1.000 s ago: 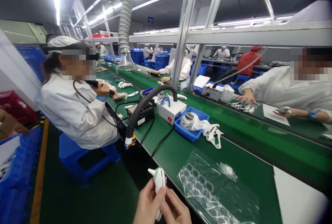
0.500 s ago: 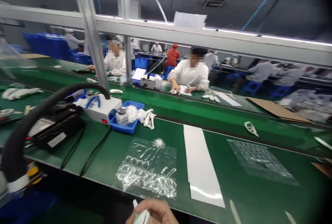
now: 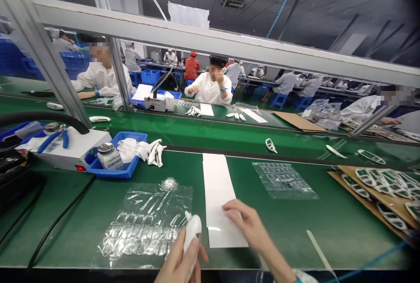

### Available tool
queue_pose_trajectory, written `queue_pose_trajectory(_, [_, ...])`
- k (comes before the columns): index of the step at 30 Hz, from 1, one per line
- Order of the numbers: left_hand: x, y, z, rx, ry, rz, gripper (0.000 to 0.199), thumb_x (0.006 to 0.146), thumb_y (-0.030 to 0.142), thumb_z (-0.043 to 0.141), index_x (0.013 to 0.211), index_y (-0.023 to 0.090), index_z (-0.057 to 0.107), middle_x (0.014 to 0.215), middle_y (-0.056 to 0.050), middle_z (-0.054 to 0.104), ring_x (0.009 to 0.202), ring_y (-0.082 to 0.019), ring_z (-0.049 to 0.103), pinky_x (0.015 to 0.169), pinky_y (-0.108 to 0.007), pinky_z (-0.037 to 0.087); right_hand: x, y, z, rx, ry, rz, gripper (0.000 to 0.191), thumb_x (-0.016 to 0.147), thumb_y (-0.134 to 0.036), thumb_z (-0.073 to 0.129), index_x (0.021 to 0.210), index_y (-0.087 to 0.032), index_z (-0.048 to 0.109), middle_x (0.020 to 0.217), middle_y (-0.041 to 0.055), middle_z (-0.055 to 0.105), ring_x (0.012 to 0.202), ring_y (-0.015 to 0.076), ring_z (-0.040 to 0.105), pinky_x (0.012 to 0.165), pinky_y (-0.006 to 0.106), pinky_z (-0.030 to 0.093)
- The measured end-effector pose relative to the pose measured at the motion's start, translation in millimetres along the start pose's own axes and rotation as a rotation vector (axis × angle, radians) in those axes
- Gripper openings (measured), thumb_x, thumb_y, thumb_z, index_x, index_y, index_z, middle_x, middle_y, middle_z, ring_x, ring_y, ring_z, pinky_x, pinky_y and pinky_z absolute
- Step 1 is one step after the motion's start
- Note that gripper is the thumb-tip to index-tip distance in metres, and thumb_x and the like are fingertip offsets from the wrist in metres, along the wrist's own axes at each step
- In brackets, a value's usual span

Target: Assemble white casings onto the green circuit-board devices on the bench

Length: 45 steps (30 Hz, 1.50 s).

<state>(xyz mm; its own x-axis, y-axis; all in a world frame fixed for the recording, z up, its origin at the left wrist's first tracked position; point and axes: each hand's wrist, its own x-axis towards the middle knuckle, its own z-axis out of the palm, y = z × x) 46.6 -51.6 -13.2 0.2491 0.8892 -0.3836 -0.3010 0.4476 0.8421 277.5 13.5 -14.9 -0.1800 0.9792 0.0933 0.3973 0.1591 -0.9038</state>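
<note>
My left hand point(image 3: 182, 259) is closed around a rounded white plastic housing point(image 3: 193, 228), tilted upward, with a small pale tab at its top. The hand is at the front edge of the green bench. My right hand point(image 3: 249, 226) hovers at or on the white sheet strip point(image 3: 218, 182), its fingers bent and apart, with nothing visible in them; whether the fingertips touch the sheet I cannot tell. Left of the sheet lies a clear plastic bag point(image 3: 138, 230) with rows of transparent pieces. A second clear bag point(image 3: 284, 180) lies to the right.
A blue tray point(image 3: 129, 170) holds a metal-topped bottle and white cloths, beside white parts point(image 3: 155, 151). A white box point(image 3: 74, 147) with a red switch stands left. White frames point(image 3: 377, 182) lie on cardboard at right. Co-workers sit across the green conveyor point(image 3: 190, 132).
The view has shifted to the right. My right hand has appeared over the white sheet. The white housing, in a hand at the lower edge before, now shows higher in my left hand.
</note>
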Motion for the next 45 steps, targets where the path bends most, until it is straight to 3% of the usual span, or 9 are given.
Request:
queue_pose_trajectory(4, [29,21,29.4,-0.119,0.033,0.020,0.046,0.079,0.055,0.061,0.101,0.014,0.058,0.083,-0.007,0.066,0.069,-0.019,0.064,0.065,-0.033,0.056,26,43,-53,-0.172,0.129,0.016,0.025,0.084,-0.040,0.056,0.085,-0.019,0.069,0.088,0.0084,0.065,0.083,0.0251,0.061,0.077,0.039,0.047])
queue_pose_trajectory(11, [68,0,44.7,-0.227,0.150,-0.062,0.040,0.087,0.036,0.060,0.116,0.011,0.050,0.109,-0.017,0.068,0.105,-0.027,0.064,0.100,-0.039,0.048,36,58,-47,-0.249,0.026,-0.026,0.016,0.081,-0.028,0.060,0.094,-0.026,0.070,0.090,0.0051,0.064,0.092,0.0246,0.056,0.087,0.040,0.042])
queue_pose_trajectory(20, [72,4,44.1,-0.260,0.187,-0.145,0.042,0.089,0.032,0.058,0.121,0.010,0.043,0.112,-0.020,0.066,0.103,-0.028,0.066,0.095,-0.037,0.052,103,76,-49,-0.319,0.025,-0.089,0.012,0.081,-0.026,0.057,0.081,-0.022,0.068,0.084,0.0048,0.060,0.087,0.0236,0.053,0.086,0.041,0.038])
queue_pose_trajectory(27, [75,-1,41.8,-0.272,0.180,-0.141,0.047,0.086,0.037,0.062,0.121,0.010,0.043,0.109,-0.019,0.068,0.104,-0.028,0.066,0.095,-0.036,0.052,110,69,-53,-0.327,-0.038,-0.085,0.007,0.075,-0.022,0.059,0.070,-0.021,0.063,0.074,0.0006,0.058,0.077,0.0197,0.052,0.075,0.034,0.039])
queue_pose_trajectory(34, [81,-15,42.2,-0.256,0.214,-0.097,0.058,0.077,0.049,0.069,0.115,0.010,0.048,0.107,-0.018,0.068,0.102,-0.028,0.066,0.094,-0.036,0.051,108,67,-45,-0.238,0.132,-0.049,0.017,0.078,-0.034,0.054,0.066,-0.022,0.053,0.069,-0.0004,0.054,0.071,0.0192,0.050,0.070,0.033,0.039])
queue_pose_trajectory(37, [76,-10,44.6,-0.204,0.195,-0.045,0.064,0.068,0.062,0.069,0.105,0.011,0.056,0.100,-0.014,0.068,0.097,-0.025,0.066,0.088,-0.033,0.053,100,58,-48,-0.131,0.223,-0.048,0.029,0.082,-0.048,0.048,0.069,-0.022,0.048,0.067,-0.0003,0.049,0.063,0.0178,0.047,0.063,0.032,0.039])
queue_pose_trajectory(39, [72,-4,44.9,-0.155,0.170,-0.012,0.063,0.067,0.071,0.062,0.092,0.013,0.059,0.080,-0.008,0.068,0.076,-0.019,0.067,0.070,-0.029,0.056,90,41,-43,-0.070,0.227,-0.048,0.033,0.082,-0.051,0.050,0.069,-0.021,0.048,0.064,-0.0013,0.046,0.059,0.0166,0.045,0.058,0.030,0.039])
queue_pose_trajectory(42, [66,5,41.8,-0.103,0.058,0.041,0.067,0.072,0.080,0.041,0.075,0.015,0.057,0.043,0.003,0.052,0.036,-0.009,0.046,0.037,-0.018,0.038,66,-2,-19,0.087,0.097,-0.042,0.029,0.083,-0.047,0.057,0.071,-0.020,0.053,0.064,-0.0021,0.046,0.058,0.0147,0.044,0.056,0.027,0.038])
queue_pose_trajectory(45, [60,12,36.5,-0.167,-0.004,0.035,0.073,0.074,0.082,0.028,0.067,0.015,0.057,0.033,0.004,0.044,0.027,-0.006,0.032,0.029,-0.017,0.023,40,-48,15,0.283,-0.140,-0.013,0.024,0.085,-0.040,0.059,0.073,-0.020,0.055,0.068,-0.0018,0.049,0.060,0.0139,0.048,0.058,0.027,0.039])
